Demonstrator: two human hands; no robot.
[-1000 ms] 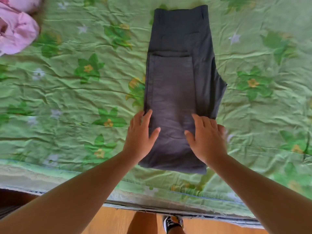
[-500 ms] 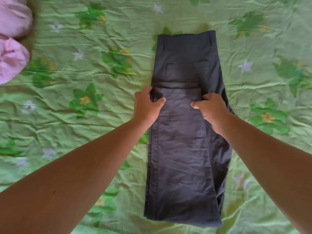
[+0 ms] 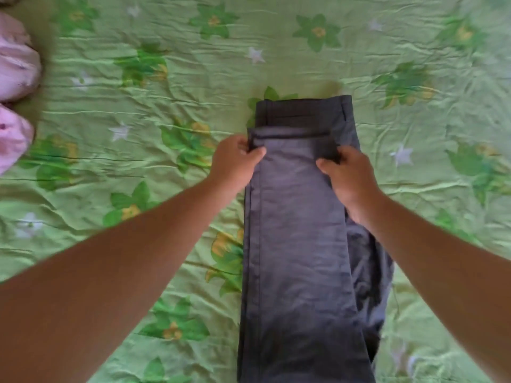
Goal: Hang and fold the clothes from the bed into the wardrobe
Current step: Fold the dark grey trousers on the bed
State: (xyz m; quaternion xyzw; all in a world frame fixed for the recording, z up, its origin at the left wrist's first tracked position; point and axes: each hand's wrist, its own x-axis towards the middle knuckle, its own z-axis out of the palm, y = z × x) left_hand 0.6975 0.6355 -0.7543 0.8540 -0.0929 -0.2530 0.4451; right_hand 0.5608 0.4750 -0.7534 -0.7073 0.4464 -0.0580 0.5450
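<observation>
Dark grey trousers [image 3: 298, 258] lie folded lengthwise on the green flowered bed sheet [image 3: 166, 106], their legs doubled up over the seat. The waistband end points away from me. My left hand [image 3: 235, 161] pinches the left corner of the doubled-over hem. On the right corner of the same hem my right hand [image 3: 348, 172] is closed too. The hem edge sits just short of the waistband. Both forearms reach in from the bottom of the view.
Pink clothes [image 3: 15, 100] lie bunched at the left edge of the bed. Wrinkled sheet spreads on all sides of the trousers. The near bed edge is out of view.
Both hands went from lying flat near the fold up to the hem, gripped its corners and carried it toward the waistband. My view moved forward over the bed.
</observation>
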